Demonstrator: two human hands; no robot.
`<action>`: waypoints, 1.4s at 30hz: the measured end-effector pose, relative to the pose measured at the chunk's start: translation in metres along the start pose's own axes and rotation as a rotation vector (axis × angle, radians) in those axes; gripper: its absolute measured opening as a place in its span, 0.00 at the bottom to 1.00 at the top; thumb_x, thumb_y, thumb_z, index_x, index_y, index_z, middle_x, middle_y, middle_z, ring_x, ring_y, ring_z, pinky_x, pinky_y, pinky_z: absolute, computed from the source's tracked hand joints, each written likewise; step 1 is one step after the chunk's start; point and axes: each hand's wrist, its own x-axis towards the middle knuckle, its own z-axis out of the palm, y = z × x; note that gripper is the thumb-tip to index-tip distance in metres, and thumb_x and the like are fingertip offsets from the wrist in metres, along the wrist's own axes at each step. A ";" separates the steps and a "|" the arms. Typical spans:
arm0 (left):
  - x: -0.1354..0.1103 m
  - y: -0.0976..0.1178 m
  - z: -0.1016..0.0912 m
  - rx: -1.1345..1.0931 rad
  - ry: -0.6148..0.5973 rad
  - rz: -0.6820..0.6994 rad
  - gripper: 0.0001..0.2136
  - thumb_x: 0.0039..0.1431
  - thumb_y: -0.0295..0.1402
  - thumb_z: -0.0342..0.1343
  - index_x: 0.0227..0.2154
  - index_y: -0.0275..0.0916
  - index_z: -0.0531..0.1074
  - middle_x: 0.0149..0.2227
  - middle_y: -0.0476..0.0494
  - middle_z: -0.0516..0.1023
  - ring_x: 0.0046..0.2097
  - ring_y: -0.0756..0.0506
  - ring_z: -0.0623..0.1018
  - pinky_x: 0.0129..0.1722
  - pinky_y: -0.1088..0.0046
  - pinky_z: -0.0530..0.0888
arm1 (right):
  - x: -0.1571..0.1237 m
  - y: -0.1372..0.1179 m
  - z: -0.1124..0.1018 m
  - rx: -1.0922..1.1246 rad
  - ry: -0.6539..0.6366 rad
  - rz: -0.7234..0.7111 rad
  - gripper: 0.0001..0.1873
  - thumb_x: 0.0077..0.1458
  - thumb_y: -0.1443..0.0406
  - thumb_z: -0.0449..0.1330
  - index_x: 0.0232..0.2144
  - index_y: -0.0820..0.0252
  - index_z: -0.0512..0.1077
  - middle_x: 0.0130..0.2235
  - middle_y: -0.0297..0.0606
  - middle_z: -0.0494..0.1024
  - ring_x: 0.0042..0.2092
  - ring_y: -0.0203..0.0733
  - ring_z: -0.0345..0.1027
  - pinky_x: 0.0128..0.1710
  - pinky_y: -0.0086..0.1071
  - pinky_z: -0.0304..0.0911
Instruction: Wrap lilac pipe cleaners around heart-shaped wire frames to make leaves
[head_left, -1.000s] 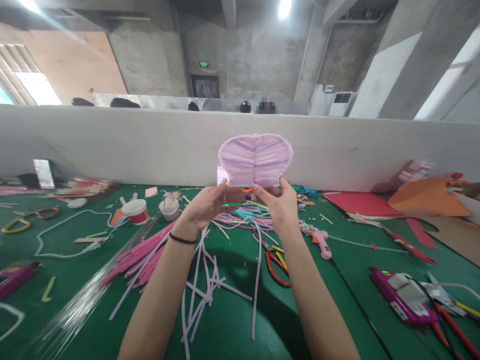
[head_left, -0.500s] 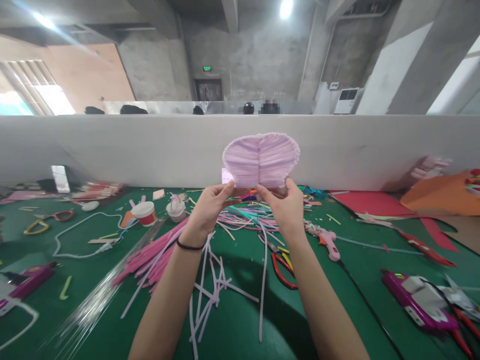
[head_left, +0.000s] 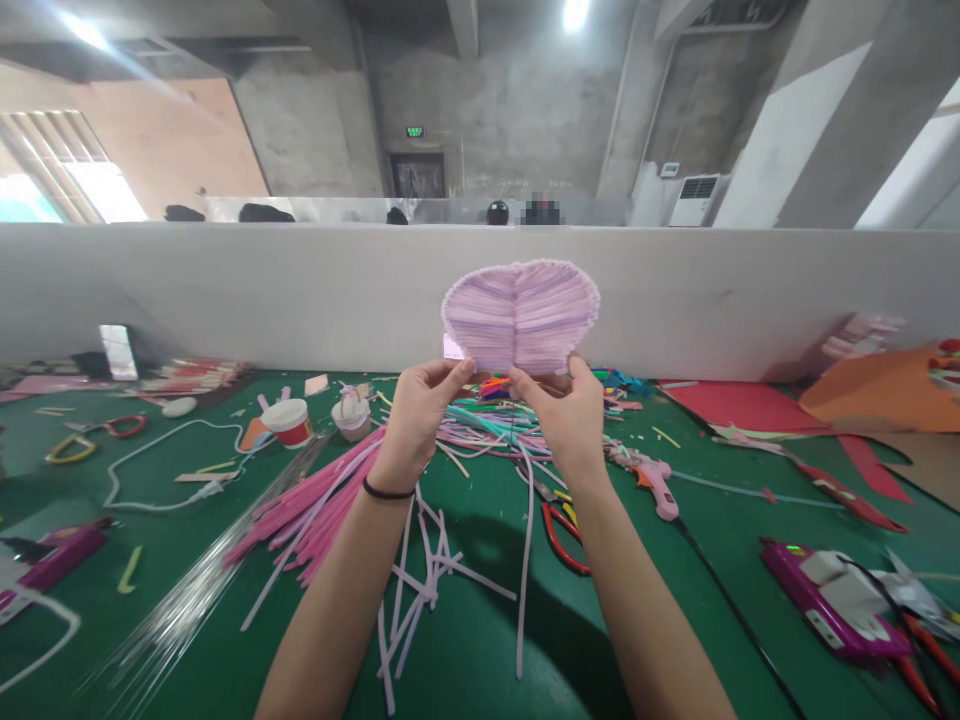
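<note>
Held up in front of me is a pale pink and lilac petal made of pipe cleaners [head_left: 519,312], with a ridge down its middle and a fluffy rim. My left hand [head_left: 420,412] pinches its lower left edge between thumb and fingers. At the lower right edge, my right hand [head_left: 564,412] grips it the same way. Below the hands lie loose lilac pipe cleaners [head_left: 429,590] and a bundle of pink pipe cleaners [head_left: 319,510]. Red-handled pliers [head_left: 559,540] lie beside my right forearm.
A pink glue gun [head_left: 658,485] with a black cord lies at right, near a purple power strip [head_left: 832,605]. Paper cups [head_left: 289,424], clear thin sticks [head_left: 202,580] and scissors [head_left: 97,438] are at left. A white partition [head_left: 262,290] stands behind the green table.
Both hands still hold the petal, which has tilted very slightly and shifted a little to the left. Nothing was let go.
</note>
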 end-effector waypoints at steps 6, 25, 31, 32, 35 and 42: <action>0.002 -0.006 0.005 0.023 0.107 0.042 0.18 0.49 0.48 0.60 0.29 0.34 0.78 0.32 0.40 0.82 0.35 0.44 0.79 0.36 0.71 0.73 | 0.002 0.005 -0.001 0.070 -0.046 0.032 0.13 0.45 0.61 0.66 0.35 0.58 0.72 0.34 0.37 0.80 0.34 0.43 0.75 0.37 0.38 0.72; -0.004 0.001 0.012 0.040 0.035 0.038 0.14 0.45 0.42 0.65 0.26 0.34 0.77 0.27 0.44 0.79 0.30 0.48 0.76 0.32 0.74 0.72 | 0.004 0.010 -0.001 0.130 -0.188 0.123 0.15 0.43 0.61 0.68 0.35 0.60 0.74 0.35 0.39 0.81 0.37 0.44 0.75 0.40 0.39 0.70; -0.007 0.001 0.015 0.082 -0.247 -0.088 0.14 0.48 0.40 0.64 0.32 0.35 0.78 0.32 0.40 0.81 0.34 0.45 0.79 0.35 0.72 0.73 | 0.008 0.015 -0.002 0.158 -0.005 0.050 0.17 0.41 0.61 0.68 0.36 0.58 0.72 0.37 0.38 0.80 0.39 0.45 0.74 0.42 0.40 0.69; -0.008 0.000 0.016 0.077 -0.274 -0.097 0.13 0.48 0.40 0.63 0.31 0.35 0.78 0.31 0.41 0.81 0.34 0.45 0.79 0.36 0.71 0.74 | 0.008 0.015 -0.002 0.173 0.005 0.054 0.18 0.41 0.61 0.69 0.36 0.58 0.72 0.37 0.38 0.80 0.39 0.45 0.74 0.42 0.40 0.69; -0.008 -0.002 0.017 0.039 -0.290 -0.093 0.11 0.48 0.40 0.63 0.30 0.35 0.78 0.30 0.42 0.81 0.33 0.45 0.80 0.38 0.70 0.74 | 0.008 0.014 -0.001 0.226 0.003 0.089 0.18 0.41 0.62 0.69 0.36 0.58 0.72 0.38 0.38 0.80 0.40 0.45 0.74 0.43 0.41 0.69; -0.008 -0.002 0.019 0.045 -0.237 -0.039 0.11 0.48 0.40 0.64 0.28 0.36 0.78 0.28 0.44 0.80 0.31 0.46 0.79 0.35 0.71 0.75 | 0.009 0.014 -0.002 0.239 -0.064 0.100 0.19 0.42 0.60 0.68 0.38 0.57 0.71 0.41 0.40 0.79 0.43 0.45 0.73 0.45 0.41 0.67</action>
